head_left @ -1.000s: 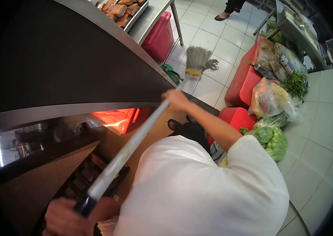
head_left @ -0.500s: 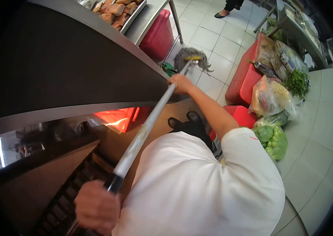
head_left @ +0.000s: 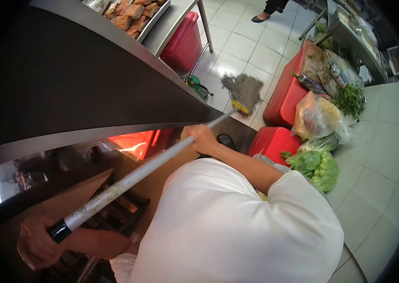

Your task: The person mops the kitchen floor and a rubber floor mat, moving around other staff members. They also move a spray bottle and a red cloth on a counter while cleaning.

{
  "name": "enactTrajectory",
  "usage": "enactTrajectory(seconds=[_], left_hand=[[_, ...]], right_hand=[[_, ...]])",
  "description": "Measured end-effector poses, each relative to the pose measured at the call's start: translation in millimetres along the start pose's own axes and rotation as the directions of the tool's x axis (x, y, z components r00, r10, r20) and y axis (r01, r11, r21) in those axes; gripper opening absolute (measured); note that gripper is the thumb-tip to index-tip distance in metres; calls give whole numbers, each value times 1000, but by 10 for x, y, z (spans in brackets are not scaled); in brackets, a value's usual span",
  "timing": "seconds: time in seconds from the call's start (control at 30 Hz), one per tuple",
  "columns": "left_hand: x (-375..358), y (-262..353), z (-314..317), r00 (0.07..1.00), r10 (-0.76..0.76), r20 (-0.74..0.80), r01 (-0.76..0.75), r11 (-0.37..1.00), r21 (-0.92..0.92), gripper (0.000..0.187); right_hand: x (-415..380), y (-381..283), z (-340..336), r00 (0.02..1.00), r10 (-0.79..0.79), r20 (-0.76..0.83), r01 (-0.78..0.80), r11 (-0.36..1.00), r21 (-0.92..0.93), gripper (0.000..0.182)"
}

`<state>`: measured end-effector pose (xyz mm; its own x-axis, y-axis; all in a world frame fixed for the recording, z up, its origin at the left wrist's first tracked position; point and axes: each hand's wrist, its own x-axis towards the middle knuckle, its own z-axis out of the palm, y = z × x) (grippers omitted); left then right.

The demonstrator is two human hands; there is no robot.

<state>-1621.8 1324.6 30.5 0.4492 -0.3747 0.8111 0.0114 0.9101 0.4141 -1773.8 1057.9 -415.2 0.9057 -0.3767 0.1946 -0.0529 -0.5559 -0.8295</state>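
Note:
A long grey mop handle (head_left: 131,181) runs diagonally from the lower left up toward the floor. My left hand (head_left: 39,243) is closed round its black end at the lower left. Farther along the pole, my right hand (head_left: 202,139) grips it, near the middle of the view. At the far end, the grey mop head (head_left: 244,90) with its yellow clamp lies spread on the white floor tiles (head_left: 256,56). One dark shoe (head_left: 226,140) shows just past my right hand.
Red containers (head_left: 284,101) stand on the right with bagged food, herbs and lettuce (head_left: 324,170). A metal table (head_left: 173,23) with a tray of meat (head_left: 135,16) is at the upper left, a green item (head_left: 199,87) beneath. Another person's foot (head_left: 260,18) shows at the top.
The mop head has come nearer and slightly right, its strands now pointing away. My left hand has swung out to the left and my right hand has moved slightly down and left.

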Motion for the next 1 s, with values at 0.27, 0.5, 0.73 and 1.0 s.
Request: enactTrajectory(seconds=[0.27, 0.5, 0.73, 1.0], left_hand=[[-464, -78, -70, 942, -149, 300, 228, 941, -249, 6], [-1194, -80, 129, 869, -6, -495, 181, 934, 308, 19], [-2001, 997, -291, 732, 254, -632, 419, 564, 711, 38], [-3744, 3010, -777, 294, 526, -798, 659, 493, 568, 26]], right_hand=[[-540, 977, -31, 865, 100, 491, 55, 955, -290, 24], [-449, 1107, 43, 781, 245, 575, -2, 921, -391, 27], [-283, 561, 868, 720, 167, 673, 97, 937, -336, 32], [376, -225, 1008, 920, -4, 393, 71, 985, -158, 17]])
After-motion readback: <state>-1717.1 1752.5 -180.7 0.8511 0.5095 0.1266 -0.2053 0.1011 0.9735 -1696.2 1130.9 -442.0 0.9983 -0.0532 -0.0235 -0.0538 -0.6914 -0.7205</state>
